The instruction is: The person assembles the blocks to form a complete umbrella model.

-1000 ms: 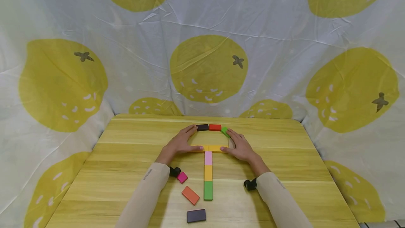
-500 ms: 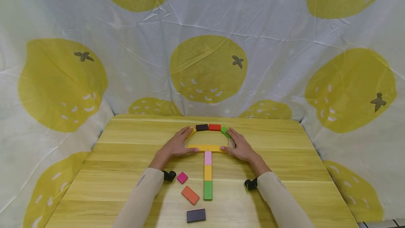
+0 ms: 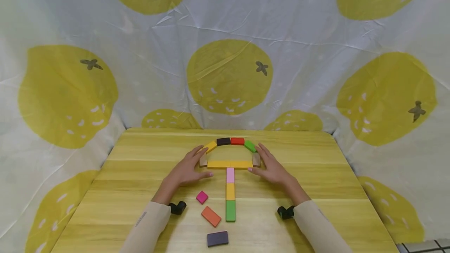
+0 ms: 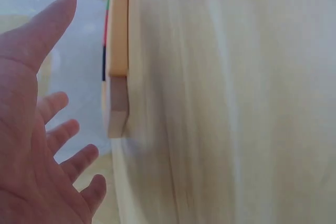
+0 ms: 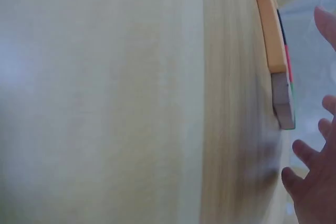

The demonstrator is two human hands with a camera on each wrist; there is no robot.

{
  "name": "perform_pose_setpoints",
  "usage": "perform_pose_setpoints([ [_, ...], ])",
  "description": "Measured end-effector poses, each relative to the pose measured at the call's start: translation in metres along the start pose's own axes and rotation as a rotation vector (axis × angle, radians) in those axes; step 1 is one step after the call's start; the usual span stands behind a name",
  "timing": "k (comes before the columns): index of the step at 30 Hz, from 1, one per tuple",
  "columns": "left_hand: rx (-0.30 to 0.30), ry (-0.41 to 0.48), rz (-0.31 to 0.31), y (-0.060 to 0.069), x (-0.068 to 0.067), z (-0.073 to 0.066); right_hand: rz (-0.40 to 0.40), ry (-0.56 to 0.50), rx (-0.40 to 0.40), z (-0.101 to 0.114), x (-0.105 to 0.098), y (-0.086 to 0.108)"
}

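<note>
Flat coloured blocks form an umbrella-like outline on the table. Its arc runs from a brown block (image 3: 203, 161) through a yellow block (image 3: 211, 146), a black block (image 3: 223, 141), a red block (image 3: 237, 141) and a green block (image 3: 250, 146) to another brown block (image 3: 256, 160). Two yellow-orange blocks (image 3: 218, 164) make the straight base, above a stem topped by a pink block (image 3: 230, 175). My left hand (image 3: 186, 169), fingers spread, is beside the left end, holding nothing. At the right end my right hand (image 3: 273, 168) is likewise spread and holds nothing; both wrist views show gaps to the blocks.
Left of the stem lie a magenta block (image 3: 202, 197), an orange-red block (image 3: 211, 216) and a dark purple block (image 3: 217, 239). The wooden table (image 3: 140, 167) ends at a lemon-print curtain (image 3: 228, 77) behind. Black wrist devices (image 3: 178, 207) sit at both cuffs.
My left hand has drawn back to the left and nearer, uncovering the yellow and left brown blocks. My right hand has shifted slightly outward. The blocks look unmoved.
</note>
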State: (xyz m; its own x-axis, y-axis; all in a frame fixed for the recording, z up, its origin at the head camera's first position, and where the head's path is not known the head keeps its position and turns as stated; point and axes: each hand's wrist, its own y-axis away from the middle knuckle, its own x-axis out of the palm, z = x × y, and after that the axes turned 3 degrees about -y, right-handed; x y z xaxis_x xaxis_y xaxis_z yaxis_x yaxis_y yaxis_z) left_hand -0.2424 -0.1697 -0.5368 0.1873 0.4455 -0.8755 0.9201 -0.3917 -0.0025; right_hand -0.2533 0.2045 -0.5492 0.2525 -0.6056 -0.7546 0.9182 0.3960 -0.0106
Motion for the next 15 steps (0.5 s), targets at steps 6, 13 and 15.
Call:
perform_pose_setpoints([
  [6,0.035,-0.008,-0.056,0.021,-0.001,-0.008,-0.014,0.01,-0.062,0.013,0.003,0.023],
  [13,0.082,0.051,-0.083,0.041,0.007,-0.025,0.003,0.042,-0.174,0.036,0.015,0.044],
  [15,0.089,0.059,-0.08,0.045,0.011,-0.03,0.019,0.044,-0.203,0.042,0.02,0.048],
])
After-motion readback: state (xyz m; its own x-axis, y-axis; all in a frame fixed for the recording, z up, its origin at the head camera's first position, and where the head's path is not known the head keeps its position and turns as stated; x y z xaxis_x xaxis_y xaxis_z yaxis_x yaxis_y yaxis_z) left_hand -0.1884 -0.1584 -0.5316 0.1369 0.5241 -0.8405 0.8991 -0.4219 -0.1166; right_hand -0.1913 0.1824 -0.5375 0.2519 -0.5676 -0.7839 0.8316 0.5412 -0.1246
